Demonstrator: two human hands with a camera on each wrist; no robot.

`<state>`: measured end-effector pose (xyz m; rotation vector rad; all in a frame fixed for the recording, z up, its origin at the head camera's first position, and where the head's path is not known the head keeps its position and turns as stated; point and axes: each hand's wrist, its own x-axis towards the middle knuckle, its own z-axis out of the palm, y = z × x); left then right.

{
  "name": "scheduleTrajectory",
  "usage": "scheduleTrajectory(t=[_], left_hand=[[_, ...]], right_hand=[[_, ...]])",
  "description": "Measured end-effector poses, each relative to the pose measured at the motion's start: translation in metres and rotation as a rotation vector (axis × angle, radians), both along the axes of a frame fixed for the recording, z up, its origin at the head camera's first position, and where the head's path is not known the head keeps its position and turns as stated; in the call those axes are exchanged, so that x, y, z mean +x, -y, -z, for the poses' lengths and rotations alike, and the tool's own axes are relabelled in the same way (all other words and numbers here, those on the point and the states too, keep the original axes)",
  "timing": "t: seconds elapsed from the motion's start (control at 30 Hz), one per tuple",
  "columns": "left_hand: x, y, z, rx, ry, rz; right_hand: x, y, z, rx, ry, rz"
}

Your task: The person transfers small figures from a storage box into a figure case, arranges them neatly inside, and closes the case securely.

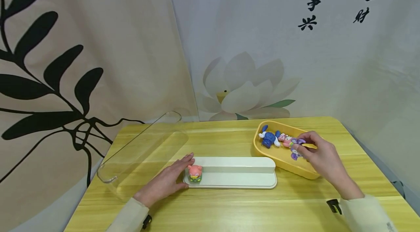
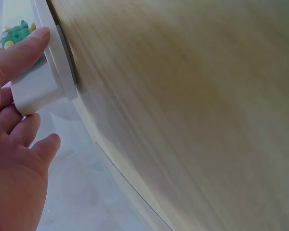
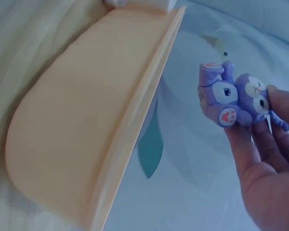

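My right hand pinches a purple animal figurine between thumb and fingers, above the yellow tray. The figurine's white muzzle and pink paw pad show in the right wrist view. Inside the tray lie a blue-and-white figurine and a pink one, the latter partly hidden by the purple one. My left hand holds the left end of a white stepped display base, thumb at the front and fingers at the back. On that end stands a pink-and-green figurine.
A clear plastic cover lies at the left of the wooden table, reaching past its left edge. Behind the table hangs a printed cloth. The yellow tray stands close to the base's right end.
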<state>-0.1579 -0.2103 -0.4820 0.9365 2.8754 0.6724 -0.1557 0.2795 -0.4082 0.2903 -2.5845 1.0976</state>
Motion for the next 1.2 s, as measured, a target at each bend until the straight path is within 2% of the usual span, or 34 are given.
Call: scheduleTrajectory(t=[0.4,0.57,0.9,1.2], left_hand=[[0.000,0.001,-0.001,0.000,-0.003,0.003],[-0.001,0.001,0.000,0.005,-0.002,-0.002],[0.000,0.000,0.000,0.025,0.017,-0.007],[-0.001,0.000,0.000,0.025,0.028,-0.005]], right_hand=[[0.007,0.041,-0.002,-0.120,-0.093,-0.136],[0.010,0.057,-0.003,-0.184,-0.047,-0.189],[0.009,0.081,0.001,-0.252,0.047,-0.235],[0.013,0.115,0.012,-0.341,0.100,-0.345]])
